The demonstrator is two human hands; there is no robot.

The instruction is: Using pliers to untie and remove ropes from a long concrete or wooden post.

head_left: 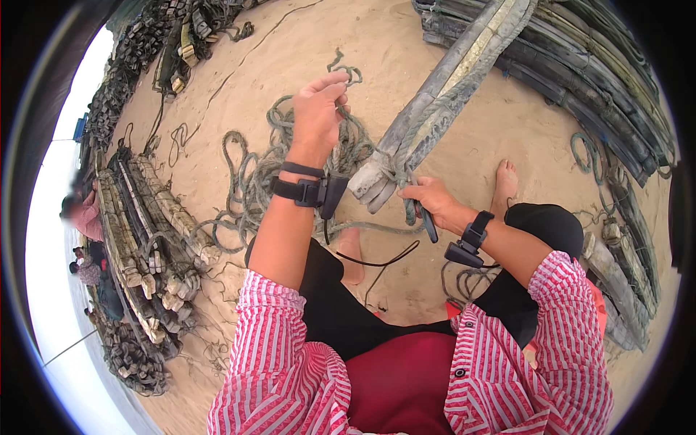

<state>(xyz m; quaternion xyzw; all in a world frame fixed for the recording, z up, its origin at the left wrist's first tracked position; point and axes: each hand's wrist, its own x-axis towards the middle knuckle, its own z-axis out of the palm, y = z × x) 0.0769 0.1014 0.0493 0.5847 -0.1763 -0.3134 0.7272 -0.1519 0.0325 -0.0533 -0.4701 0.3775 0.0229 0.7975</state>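
Observation:
A long grey, weathered pole-like bundle (428,109) with a pale inner strip slants down toward me from the upper right. Green-grey rope (397,165) is tied around its near end. My right hand (433,201) is closed just below that tie, against the rope's hanging end. Out of its grip sticks a slim dark tool (430,228), its kind unclear. My left hand (319,109) is raised over a loose heap of rope (268,185), fingers curled in. What those fingers hold, if anything, is hidden.
Sand (239,80) lies all around. Stacked long dark bundles (565,80) fill the upper right, with more bundles (623,268) at right. Roped bundles (138,225) line the left, where other people (90,217) are. My bare foot (505,181) rests near the pole bundle.

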